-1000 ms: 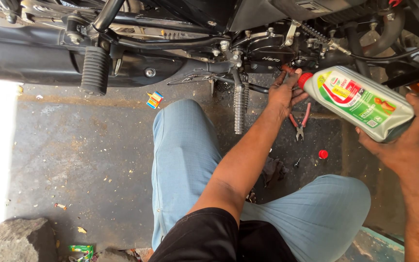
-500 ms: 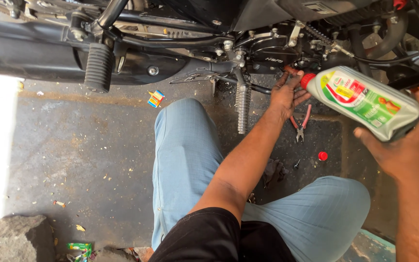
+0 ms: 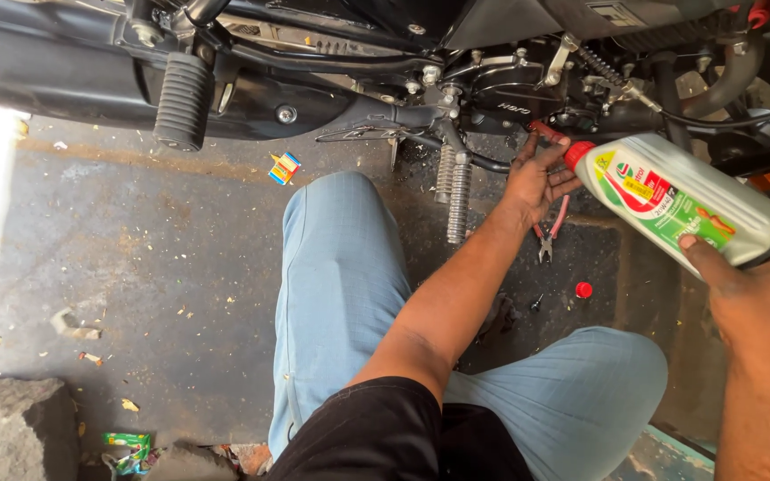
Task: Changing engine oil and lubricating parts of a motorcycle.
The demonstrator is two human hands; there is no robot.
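One grey plastic oil bottle [image 3: 688, 200], tilted, clasped by right hand [image 3: 759, 294]; left hand [image 3: 536, 178] fingers half-curled at its red neck; one red cap [image 3: 584, 289] on floor.

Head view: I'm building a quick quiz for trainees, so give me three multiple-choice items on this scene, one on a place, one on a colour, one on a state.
1. Where does the small loose red cap lie?
A. On the floor between the knees
B. On the footpeg
C. On the stone

2. What colour is the neck of the grey oil bottle?
A. Blue
B. Red
C. Yellow

3. How is the bottle held?
A. Upright on the floor
B. Tipped sideways, neck toward the engine
C. Upside down over the knee

Answers:
1 A: the cap sits on the dark floor near the pliers.
2 B: the neck by the left hand is red.
3 B: the right hand grips its base, with the neck pointing at the engine.
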